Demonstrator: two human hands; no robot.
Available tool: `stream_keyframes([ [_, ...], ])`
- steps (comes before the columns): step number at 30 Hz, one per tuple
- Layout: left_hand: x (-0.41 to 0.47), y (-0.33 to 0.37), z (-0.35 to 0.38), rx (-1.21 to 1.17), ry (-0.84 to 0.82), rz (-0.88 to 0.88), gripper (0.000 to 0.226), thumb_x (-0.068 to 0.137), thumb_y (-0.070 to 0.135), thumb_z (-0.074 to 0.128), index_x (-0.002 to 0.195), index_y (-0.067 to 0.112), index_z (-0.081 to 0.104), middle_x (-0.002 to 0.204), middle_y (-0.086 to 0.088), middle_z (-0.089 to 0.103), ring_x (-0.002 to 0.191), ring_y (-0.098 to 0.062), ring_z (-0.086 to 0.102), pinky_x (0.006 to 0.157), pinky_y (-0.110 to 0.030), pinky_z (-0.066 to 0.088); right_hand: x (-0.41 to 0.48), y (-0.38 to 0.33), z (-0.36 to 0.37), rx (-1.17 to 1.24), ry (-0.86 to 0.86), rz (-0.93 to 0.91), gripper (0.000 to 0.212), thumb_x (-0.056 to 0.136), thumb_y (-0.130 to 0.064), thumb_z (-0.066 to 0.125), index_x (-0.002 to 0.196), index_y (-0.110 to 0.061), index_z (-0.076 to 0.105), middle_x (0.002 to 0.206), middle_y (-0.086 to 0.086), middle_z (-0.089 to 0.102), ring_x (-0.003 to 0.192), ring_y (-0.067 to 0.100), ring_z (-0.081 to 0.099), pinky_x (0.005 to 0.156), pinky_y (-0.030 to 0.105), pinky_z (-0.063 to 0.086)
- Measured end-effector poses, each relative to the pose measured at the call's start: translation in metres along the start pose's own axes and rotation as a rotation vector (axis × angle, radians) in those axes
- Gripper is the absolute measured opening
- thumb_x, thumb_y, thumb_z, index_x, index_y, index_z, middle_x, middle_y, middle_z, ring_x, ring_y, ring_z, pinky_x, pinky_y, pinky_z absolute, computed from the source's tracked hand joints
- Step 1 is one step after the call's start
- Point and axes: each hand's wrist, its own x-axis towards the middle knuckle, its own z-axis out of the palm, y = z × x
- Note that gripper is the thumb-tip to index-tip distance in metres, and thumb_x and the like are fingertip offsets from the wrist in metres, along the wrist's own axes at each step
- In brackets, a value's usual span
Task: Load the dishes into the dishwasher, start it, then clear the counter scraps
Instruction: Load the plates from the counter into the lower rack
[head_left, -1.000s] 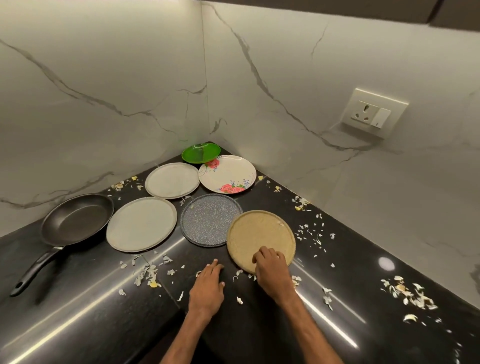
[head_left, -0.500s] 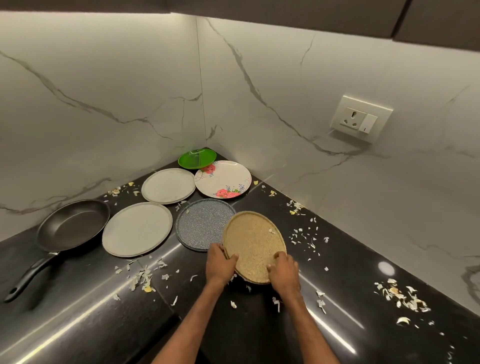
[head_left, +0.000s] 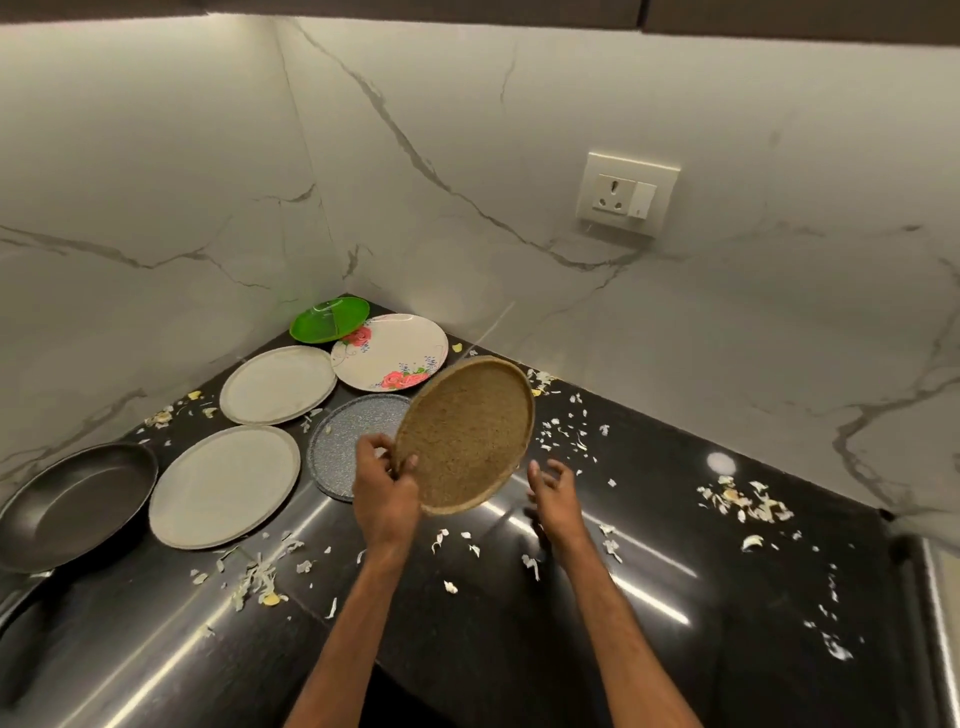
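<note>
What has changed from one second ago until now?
The tan plate rose off the counter and tilted; the left hand took its rim and holds it up. The right hand, on the rim half a second ago, let go and is open. The other plates, pan and scraps stayed.

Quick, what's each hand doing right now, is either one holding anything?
Left hand: holding the tan plate by its rim, tilted above the counter.
Right hand: open, fingers loosely curled, holding nothing.

Your tan plate (head_left: 465, 436) covers part of the grey speckled plate (head_left: 343, 441), your right hand (head_left: 553, 486) is blurred, and the frying pan (head_left: 72, 504) runs off the left edge.
</note>
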Motion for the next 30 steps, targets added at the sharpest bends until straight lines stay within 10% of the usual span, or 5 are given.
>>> stream_keyframes([
  [3, -0.007, -0.004, -0.001, -0.243, -0.1, -0.279, 0.032, 0.092, 0.0, 0.063, 0.107, 0.023, 0.044, 0.099, -0.009, 0.065, 0.094, -0.032, 0.067, 0.081, -0.058, 0.057, -0.022, -0.004, -0.007, 0.215, -0.039, 0.049, 0.045, 0.097, -0.047, 0.053, 0.13, -0.017, 0.046, 0.117, 0.005, 0.067, 0.096, 0.019, 0.069, 0.077, 0.033, 0.056],
  [6, -0.021, -0.006, 0.001, -0.302, -0.297, -0.423, 0.036, 0.094, 0.0, 0.059, 0.121, 0.015, 0.04, 0.106, -0.006, 0.062, 0.095, -0.027, 0.064, 0.069, -0.05, 0.058, -0.052, -0.003, -0.025, 0.334, -0.015, 0.03, 0.045, 0.092, -0.044, 0.059, 0.125, -0.014, 0.059, 0.113, 0.006, 0.073, 0.103, 0.023, 0.07, 0.09, 0.042, 0.057],
  [17, -0.16, -0.023, 0.013, -0.206, -0.964, -0.417, 0.027, 0.094, 0.005, 0.062, 0.118, 0.013, 0.053, 0.109, -0.009, 0.067, 0.094, -0.028, 0.068, 0.053, -0.029, 0.057, -0.254, 0.058, -0.141, 0.414, 0.496, -0.08, 0.029, 0.095, -0.031, 0.063, 0.119, -0.015, 0.066, 0.112, 0.0, 0.074, 0.106, 0.013, 0.069, 0.087, 0.027, 0.055],
  [24, -0.294, -0.046, 0.02, -0.092, -1.333, -0.105, 0.03, 0.093, 0.008, 0.064, 0.123, 0.009, 0.057, 0.112, -0.004, 0.068, 0.101, -0.014, 0.066, 0.074, -0.023, 0.057, -0.437, 0.144, -0.222, 0.403, 0.516, 0.061, 0.04, 0.084, -0.006, 0.074, 0.122, -0.01, 0.063, 0.119, 0.009, 0.071, 0.113, 0.027, 0.066, 0.092, 0.041, 0.056],
  [30, -0.417, -0.075, 0.03, 0.197, -1.571, 0.299, 0.022, 0.093, 0.025, 0.067, 0.112, 0.021, 0.056, 0.098, 0.011, 0.064, 0.092, -0.011, 0.062, 0.077, -0.031, 0.051, -0.555, 0.235, -0.256, 0.512, 0.662, 0.147, 0.088, 0.059, -0.026, 0.094, 0.135, -0.015, 0.051, 0.127, 0.011, 0.067, 0.116, 0.032, 0.065, 0.09, 0.058, 0.054],
])
